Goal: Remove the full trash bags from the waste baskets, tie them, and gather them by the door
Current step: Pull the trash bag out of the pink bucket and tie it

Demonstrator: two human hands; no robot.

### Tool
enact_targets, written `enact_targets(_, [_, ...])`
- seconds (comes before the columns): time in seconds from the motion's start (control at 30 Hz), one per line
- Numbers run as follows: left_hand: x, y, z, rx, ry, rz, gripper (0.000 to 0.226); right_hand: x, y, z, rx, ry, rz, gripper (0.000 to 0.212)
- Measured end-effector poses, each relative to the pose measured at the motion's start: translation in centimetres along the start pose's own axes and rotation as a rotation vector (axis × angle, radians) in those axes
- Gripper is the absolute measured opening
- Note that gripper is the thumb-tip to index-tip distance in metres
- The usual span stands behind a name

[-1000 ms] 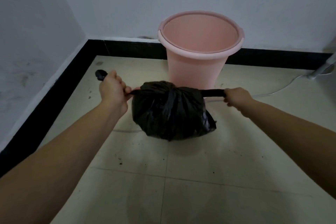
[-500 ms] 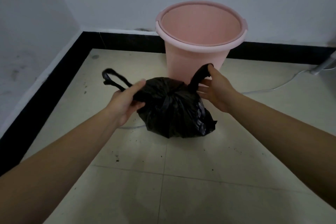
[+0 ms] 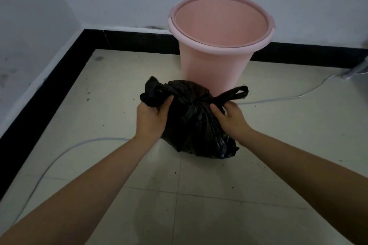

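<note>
A full black trash bag [image 3: 197, 127] sits on the tiled floor in front of an empty pink waste basket [image 3: 219, 45]. Its top is gathered into a knot with two loop handles sticking out to the sides. My left hand [image 3: 152, 119] is closed on the bunched left handle at the bag's left shoulder. My right hand [image 3: 232, 117] grips the base of the right handle, whose loop points up and to the right. Both forearms reach in from the bottom of the view.
The basket stands against a white wall with a black skirting [image 3: 127, 41], near the room's left corner. A thin white cable [image 3: 278, 99] runs along the floor right of the bag, and another cable [image 3: 59, 155] curves at the left. A metal leg [image 3: 356, 69] shows at far right.
The handles were pulled taut sideways, then slackened. Both hands have moved in close to the bag and now hold the handles near the knot. The bag has settled lower on the floor.
</note>
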State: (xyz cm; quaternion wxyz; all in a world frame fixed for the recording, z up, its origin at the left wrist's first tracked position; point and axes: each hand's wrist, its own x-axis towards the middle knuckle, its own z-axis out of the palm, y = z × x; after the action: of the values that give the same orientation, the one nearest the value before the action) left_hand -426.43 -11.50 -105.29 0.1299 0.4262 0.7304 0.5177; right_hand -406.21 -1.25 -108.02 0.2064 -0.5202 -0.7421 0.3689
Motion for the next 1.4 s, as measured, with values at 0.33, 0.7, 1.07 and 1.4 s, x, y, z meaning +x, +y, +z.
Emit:
enact_targets(0.33, [0.8, 4.3, 2.6, -0.582, 0.178, -0.592, 0.049, 1.8, -3.0, 0.8, 0.446, 0.071, 0.318, 0.038])
enact_targets(0.7, [-0.8, -0.6, 2.4, -0.552, 0.246, -0.98, 0.039, 2.9, -2.0, -0.4, 0.099, 0.202, 0.353, 0.036])
enact_targets(1.07, [0.5, -3.2, 1.8, 0.138, -0.167, 0.077, 0.021, 0.9, -3.6, 5.0, 0.307, 0.218, 0.31, 0.033])
enact_targets(1.4, [-1.5, -7.9, 4.8, 0.276, -0.109, 0.058, 0.042, 0.0, 1.7, 7.2, -0.328, 0.242, 0.168, 0.033])
